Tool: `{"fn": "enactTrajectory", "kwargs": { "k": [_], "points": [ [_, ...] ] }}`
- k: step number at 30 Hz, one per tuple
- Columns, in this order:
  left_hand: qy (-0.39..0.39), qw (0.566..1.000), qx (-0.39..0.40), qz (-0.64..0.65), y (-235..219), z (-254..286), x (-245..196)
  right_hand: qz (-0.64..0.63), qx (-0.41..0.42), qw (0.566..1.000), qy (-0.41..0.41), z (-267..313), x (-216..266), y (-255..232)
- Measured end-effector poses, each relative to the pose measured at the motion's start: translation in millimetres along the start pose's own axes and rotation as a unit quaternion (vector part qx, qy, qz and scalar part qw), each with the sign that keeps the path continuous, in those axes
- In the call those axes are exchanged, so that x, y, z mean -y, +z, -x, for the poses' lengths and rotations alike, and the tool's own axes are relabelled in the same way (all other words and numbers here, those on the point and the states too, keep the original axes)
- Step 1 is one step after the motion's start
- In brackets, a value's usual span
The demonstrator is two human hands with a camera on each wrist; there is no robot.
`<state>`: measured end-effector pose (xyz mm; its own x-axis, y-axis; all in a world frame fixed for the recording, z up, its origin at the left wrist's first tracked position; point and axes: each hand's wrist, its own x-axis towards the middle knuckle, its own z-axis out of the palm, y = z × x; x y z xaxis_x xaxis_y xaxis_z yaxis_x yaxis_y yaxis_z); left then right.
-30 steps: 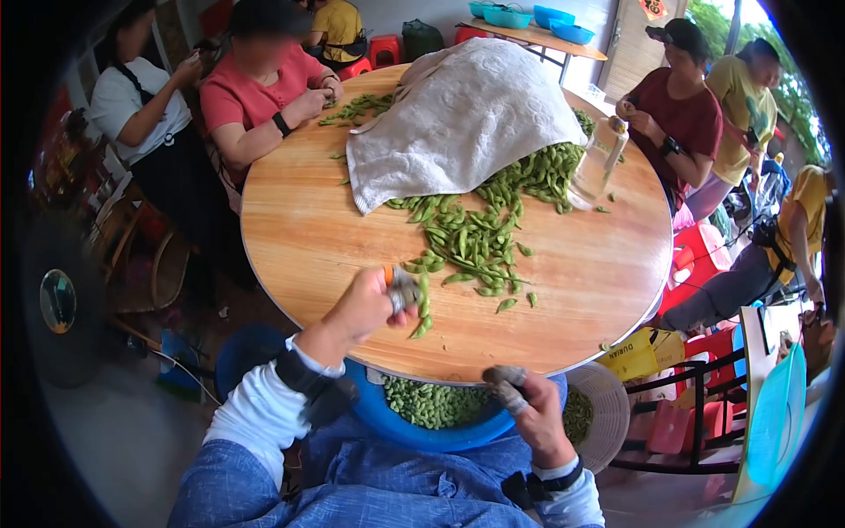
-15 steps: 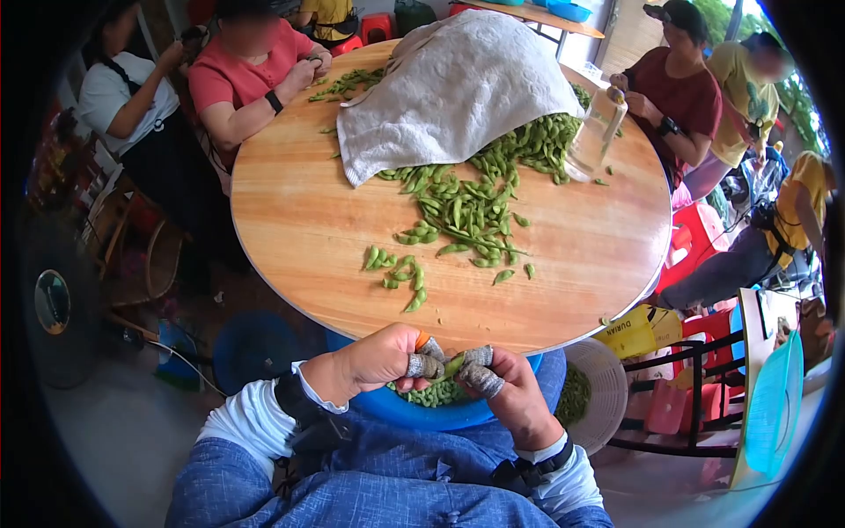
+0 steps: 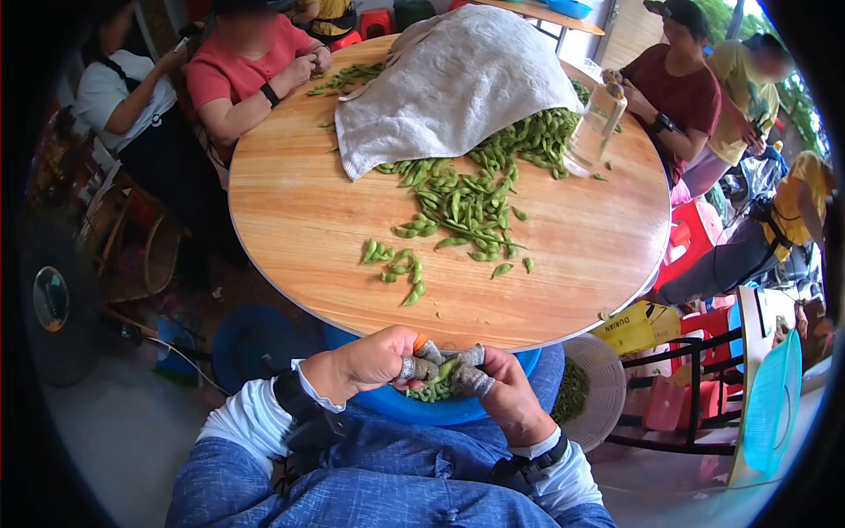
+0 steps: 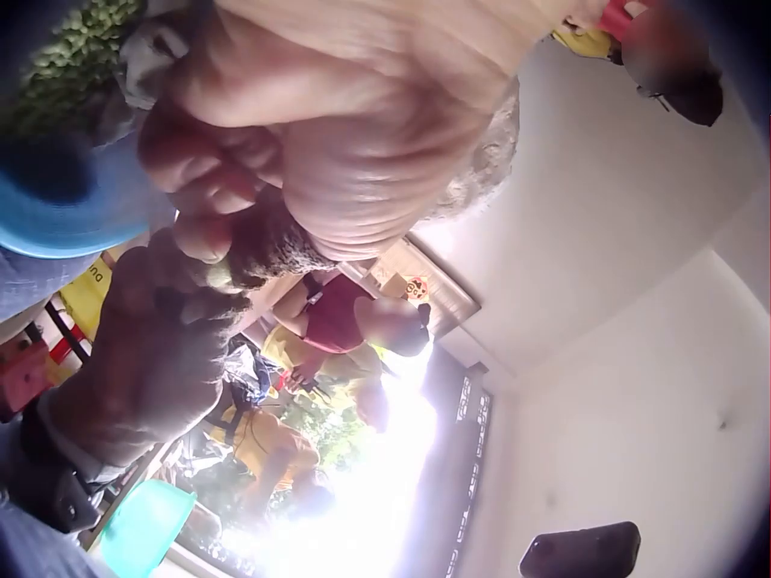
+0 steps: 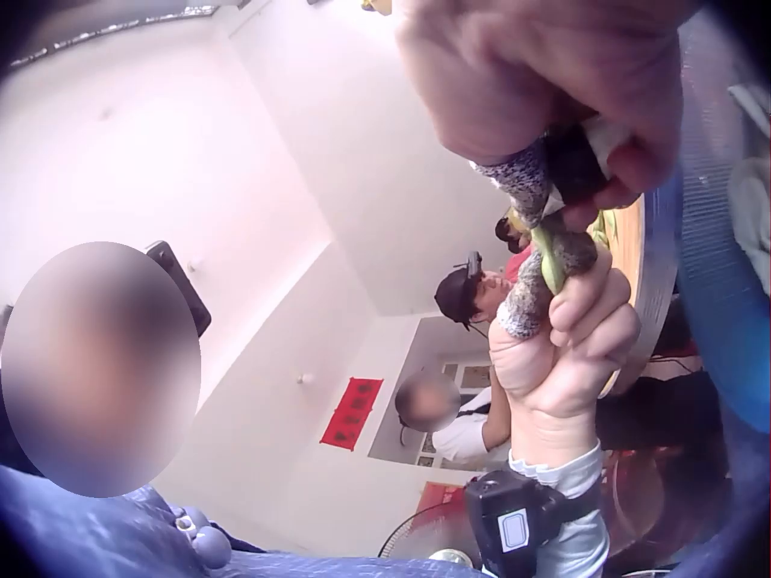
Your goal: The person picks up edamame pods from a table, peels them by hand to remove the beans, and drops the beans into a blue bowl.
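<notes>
A green soybean pod (image 3: 444,370) is pinched between both hands, close over the front edge of the round table. My left hand (image 3: 365,363) grips its left end, and my right hand (image 3: 512,400) grips the other. Grey wraps cover the thumbs and forefingers of both. The right wrist view shows the pod (image 5: 552,259) between the wrapped fingertips of the right hand (image 5: 548,78) and left hand (image 5: 566,343). Below the hands sits a blue basin (image 3: 387,407) with shelled green beans (image 3: 429,392) in it. A few pods (image 3: 405,271) lie loose on the table beyond.
A grey towel (image 3: 458,88) covers a big heap of pods (image 3: 462,202) on the wooden table (image 3: 299,220). A clear bottle (image 3: 598,132) stands at its right. A white basket (image 3: 607,396) with green pods stands right of the basin. Several people are around the table.
The left hand has come back from the tabletop, leaving a few pods near the front. Both hands have met over the basin on one pod; in the last half second they barely moved.
</notes>
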<state>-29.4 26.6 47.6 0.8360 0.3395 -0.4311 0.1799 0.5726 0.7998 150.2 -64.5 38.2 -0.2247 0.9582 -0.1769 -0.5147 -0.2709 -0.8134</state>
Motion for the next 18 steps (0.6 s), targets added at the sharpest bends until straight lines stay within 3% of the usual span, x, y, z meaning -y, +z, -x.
{"fn": "enactTrajectory", "kwargs": {
  "k": [1,4,5,7,8,11,14,17,18],
  "points": [
    [-0.005,1.000,-0.001,-0.002,-1.5,-1.1,2.4,-0.001,-0.009,1.000,0.000,-1.2,-2.4,-0.5],
    [0.184,0.944,-0.113,-0.251,11.8,-9.5,12.9,0.020,-0.040,0.998,-0.042,-4.3,-13.5,-7.2],
    [0.209,0.878,-0.159,-0.399,17.8,-7.7,11.7,0.030,-0.050,0.996,-0.061,-5.1,-16.3,-8.2],
    [0.238,0.676,-0.241,-0.655,37.9,5.2,0.9,0.033,-0.069,0.994,-0.073,-2.9,-8.8,-0.3],
    [0.205,0.648,-0.223,-0.699,37.1,7.7,4.2,0.034,-0.077,0.993,-0.080,-2.2,-5.5,2.7],
    [0.240,0.649,-0.220,-0.688,32.0,3.4,13.6,0.055,-0.060,0.997,-0.011,0.3,-1.3,-1.1],
    [0.332,0.783,-0.190,-0.491,22.5,-9.4,27.2,-0.011,-0.022,0.999,-0.035,2.4,-14.9,-11.9],
    [0.363,0.862,-0.110,-0.336,25.5,-9.7,23.4,-0.043,-0.011,0.996,-0.075,1.4,-18.8,-7.9],
    [0.339,0.887,-0.115,-0.291,26.2,-8.4,23.4,-0.046,-0.007,0.995,-0.086,0.4,-21.2,-7.3]
  ]
}}
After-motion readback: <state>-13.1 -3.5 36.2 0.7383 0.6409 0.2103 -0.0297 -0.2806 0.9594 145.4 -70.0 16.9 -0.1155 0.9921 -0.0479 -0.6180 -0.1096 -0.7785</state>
